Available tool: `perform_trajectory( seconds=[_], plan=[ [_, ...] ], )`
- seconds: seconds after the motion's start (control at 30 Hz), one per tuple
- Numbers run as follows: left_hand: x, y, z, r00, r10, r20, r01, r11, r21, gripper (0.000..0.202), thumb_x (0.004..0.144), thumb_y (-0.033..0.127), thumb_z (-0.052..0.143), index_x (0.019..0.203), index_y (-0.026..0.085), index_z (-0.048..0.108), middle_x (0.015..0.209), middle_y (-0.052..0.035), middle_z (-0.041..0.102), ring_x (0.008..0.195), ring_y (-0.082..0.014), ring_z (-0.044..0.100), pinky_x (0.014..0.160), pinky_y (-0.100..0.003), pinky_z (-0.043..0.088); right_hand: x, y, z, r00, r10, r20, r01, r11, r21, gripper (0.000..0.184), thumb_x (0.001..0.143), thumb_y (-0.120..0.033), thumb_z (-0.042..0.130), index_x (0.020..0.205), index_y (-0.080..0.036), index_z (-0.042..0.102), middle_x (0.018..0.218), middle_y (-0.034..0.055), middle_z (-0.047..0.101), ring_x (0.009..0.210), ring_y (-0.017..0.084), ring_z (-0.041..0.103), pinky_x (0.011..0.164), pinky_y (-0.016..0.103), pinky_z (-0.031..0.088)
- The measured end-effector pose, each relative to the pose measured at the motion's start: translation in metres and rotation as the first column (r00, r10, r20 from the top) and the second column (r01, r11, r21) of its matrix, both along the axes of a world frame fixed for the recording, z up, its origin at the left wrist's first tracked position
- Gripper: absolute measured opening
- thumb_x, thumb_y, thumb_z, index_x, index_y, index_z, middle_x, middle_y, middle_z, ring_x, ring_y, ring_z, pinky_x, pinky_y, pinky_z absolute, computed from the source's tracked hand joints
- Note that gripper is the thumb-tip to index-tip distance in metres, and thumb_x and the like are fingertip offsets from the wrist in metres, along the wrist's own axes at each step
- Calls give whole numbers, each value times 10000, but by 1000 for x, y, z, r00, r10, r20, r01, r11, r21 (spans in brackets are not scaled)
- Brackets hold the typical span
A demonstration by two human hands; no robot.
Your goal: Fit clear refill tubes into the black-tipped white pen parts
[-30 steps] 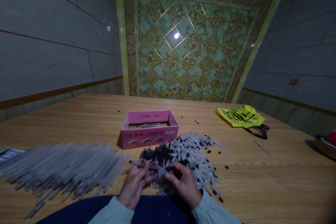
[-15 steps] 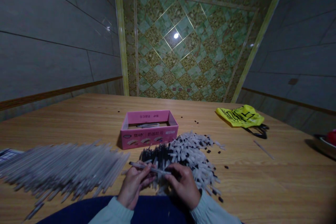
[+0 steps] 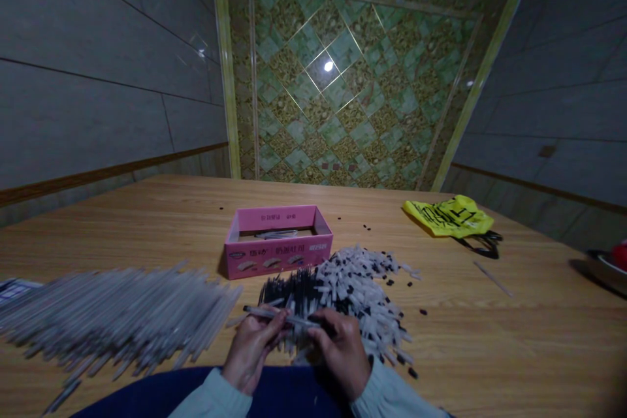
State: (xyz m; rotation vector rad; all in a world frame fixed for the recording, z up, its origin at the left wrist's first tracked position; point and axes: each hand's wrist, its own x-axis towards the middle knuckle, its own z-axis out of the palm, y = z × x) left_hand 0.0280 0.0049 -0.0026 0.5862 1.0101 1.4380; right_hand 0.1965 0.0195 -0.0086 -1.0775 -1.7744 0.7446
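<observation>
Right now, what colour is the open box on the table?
The open box is pink, with dark and white lettering; the head view shows it best.

Domestic interior, probably a home, as I view it through the head camera from afar. I note 2 grey tiled walls (image 3: 108, 26) flanking 1 ornamental panel (image 3: 337, 111) of green and brown diamond tiles in a yellow frame (image 3: 228, 78); before it stands 1 wood-grain table (image 3: 480, 346) bearing a bag (image 3: 445, 217) and, at the right edge, a bowl (image 3: 605, 266).
</observation>
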Motion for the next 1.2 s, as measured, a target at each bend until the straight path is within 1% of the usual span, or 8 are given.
perform_trajectory(
  seconds=[0.17,0.33,0.47,0.63,0.77,0.83,1.03,1.2],
  plan=[
    [0,-1,3,998,15,-68,-11,999,53,283,506,259,821,615,125,597,748,-75,707,627,-146,631,567,-216,469,-3,2,-3,989,31,-141,-51,989,-141,90,732,-168,591,759,-179,676,602,5,644,525,163,607,493,227,438],
    [0,-1,3,988,43,-146,-25,992,123,273,516,263,809,632,136,597,741,-83,719,619,-162,630,560,-234,461,-4,1,-1,971,48,-234,-95,977,-192,44,709,-191,627,697,-163,659,572,-3,616,495,156,592,454,217,422],
    [-1,0,0,987,13,-159,17,983,184,243,549,255,791,640,143,595,736,-82,721,623,-169,634,576,-246,465,-3,-2,2,975,72,-211,-113,975,-191,80,722,-225,632,677,-161,652,543,-14,581,466,137,552,422,203,392],
    [-2,2,-3,980,26,-195,15,979,205,229,544,242,792,628,153,598,722,-82,718,628,-185,642,570,-251,467,-1,-3,8,989,73,-131,-89,989,-120,111,710,-229,643,626,-159,657,522,-7,579,496,140,544,441,206,388],
    [0,1,-4,975,51,-217,4,968,249,206,569,247,777,630,159,601,725,-75,715,656,-191,644,594,-260,475,-4,-1,6,953,75,-294,-162,945,-284,192,694,-339,677,693,-149,655,498,-8,586,414,142,550,392,212,392],
    [1,0,-4,979,66,-195,-12,964,266,198,586,240,767,638,162,594,730,-68,713,665,-187,642,615,-265,476,-6,0,5,932,53,-358,-173,933,-315,233,666,-368,704,703,-146,645,489,-9,587,400,146,554,392,218,400],
    [3,0,-3,972,72,-224,-4,957,290,189,597,230,759,631,163,585,726,-66,709,701,-197,647,647,-271,476,-9,1,1,947,31,-320,-135,942,-307,148,685,-289,661,695,-146,625,513,-13,571,405,138,531,383,212,373],
    [-3,6,-3,939,52,-339,28,974,226,225,644,310,721,791,170,623,786,-90,715,750,-231,652,659,-289,476,-6,6,-2,990,62,-130,-79,989,-124,74,706,-225,634,720,-157,660,622,7,613,591,160,554,523,229,401]
  ],
)
